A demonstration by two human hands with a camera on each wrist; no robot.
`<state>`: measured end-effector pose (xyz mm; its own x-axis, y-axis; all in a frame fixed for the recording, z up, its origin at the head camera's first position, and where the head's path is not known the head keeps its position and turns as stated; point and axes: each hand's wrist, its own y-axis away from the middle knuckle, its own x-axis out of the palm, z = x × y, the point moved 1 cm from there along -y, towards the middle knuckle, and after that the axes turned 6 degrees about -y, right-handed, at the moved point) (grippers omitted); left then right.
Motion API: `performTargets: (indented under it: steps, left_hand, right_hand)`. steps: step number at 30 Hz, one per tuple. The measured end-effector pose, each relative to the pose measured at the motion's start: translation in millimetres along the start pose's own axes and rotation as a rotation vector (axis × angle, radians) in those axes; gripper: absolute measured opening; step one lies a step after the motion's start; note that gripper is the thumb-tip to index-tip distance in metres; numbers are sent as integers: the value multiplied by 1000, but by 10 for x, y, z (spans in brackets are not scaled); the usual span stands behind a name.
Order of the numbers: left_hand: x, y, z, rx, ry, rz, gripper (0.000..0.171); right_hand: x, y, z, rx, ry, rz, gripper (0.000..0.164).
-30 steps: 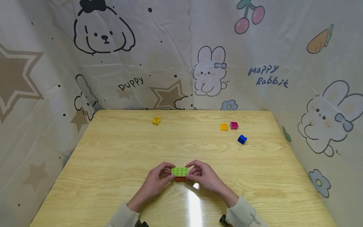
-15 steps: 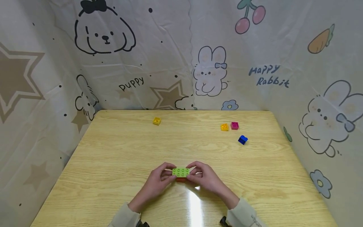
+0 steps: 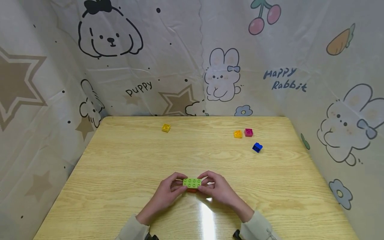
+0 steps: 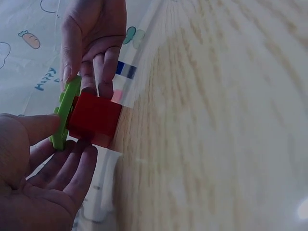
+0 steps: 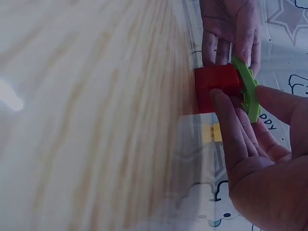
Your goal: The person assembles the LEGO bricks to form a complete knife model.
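left wrist: red block (image 4: 95,117), fuller than head's

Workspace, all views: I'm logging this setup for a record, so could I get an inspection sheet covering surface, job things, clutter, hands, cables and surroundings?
Surface: wood-grain table, with glare toward the front.
Job things: green brick atop red block; whether fully seated, cannot tell.
Clutter: yellow brick at back left; orange brick, pink brick and blue brick at back right.
Hands: left hand and right hand grip opposite ends of the green brick.
Cables: nothing seen.
Surroundings: cartoon-printed cloth behind and at both sides.
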<state>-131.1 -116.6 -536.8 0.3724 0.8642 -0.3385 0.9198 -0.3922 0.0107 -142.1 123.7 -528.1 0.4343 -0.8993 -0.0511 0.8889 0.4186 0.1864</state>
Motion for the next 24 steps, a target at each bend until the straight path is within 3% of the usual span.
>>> performTargets:
  steps: [24]
  left_hand:
    - [-38,-8,13,0,-42,37,29]
  right_hand:
    - [78,45,36,-74,99,-34,29]
